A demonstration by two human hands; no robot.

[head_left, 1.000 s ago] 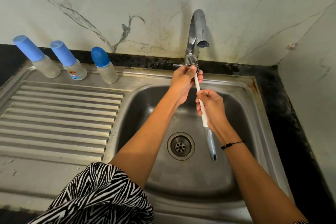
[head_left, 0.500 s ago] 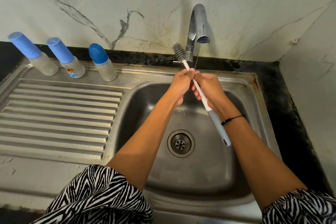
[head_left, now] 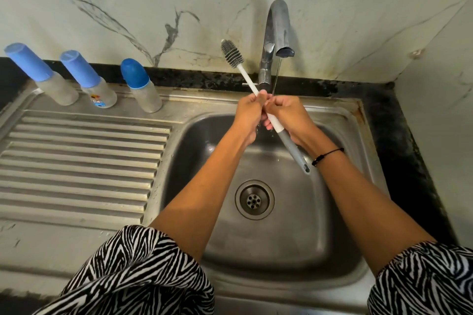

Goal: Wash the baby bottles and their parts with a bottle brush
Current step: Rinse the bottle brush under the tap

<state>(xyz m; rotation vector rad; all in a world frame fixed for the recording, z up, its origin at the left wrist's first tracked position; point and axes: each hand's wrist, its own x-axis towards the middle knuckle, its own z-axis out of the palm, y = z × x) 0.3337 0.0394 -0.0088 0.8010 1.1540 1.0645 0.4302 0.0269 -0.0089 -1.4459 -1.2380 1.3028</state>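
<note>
A pale marble-patterned wall (head_left: pixel 102 7) with dark veins rises behind a stainless-steel sink (head_left: pixel 340 120) set into a dark surface (head_left: pixel 409 135), and a ribbed draining board (head_left: pixel 76 161) runs off to the left of the basin. Three baby bottles stand in a row at the back of that board, close to the wall: a left bottle (head_left: pixel 43 74) and a middle bottle (head_left: pixel 89 79) with tall blue caps, the middle one bearing a small coloured print, and a right bottle (head_left: pixel 139 85) with a rounded blue cap. A curved metal tap (head_left: pixel 277 33) arches over the basin, and a thin stream of water (head_left: pixel 276 77) falls from its spout to just where the hands meet. Both hands are above the basin and touching each other, each wrapped around the bottle brush (head_left: pixel 244 74) — the left hand (head_left: pixel 249 115) grips the white shaft higher up, the right hand (head_left: pixel 289 116) curls round it lower down, where white gives way to grey. The brush lies tilted, its dark bristled head up and to the left beside the tap, its grey handle end pointing down and right over the basin. A black cord bracelet (head_left: pixel 327 156) circles the right wrist. The round drain (head_left: pixel 254 199) sits below the forearms — and zebra-striped sleeves (head_left: pixel 128 276) fill the lower corners.
</note>
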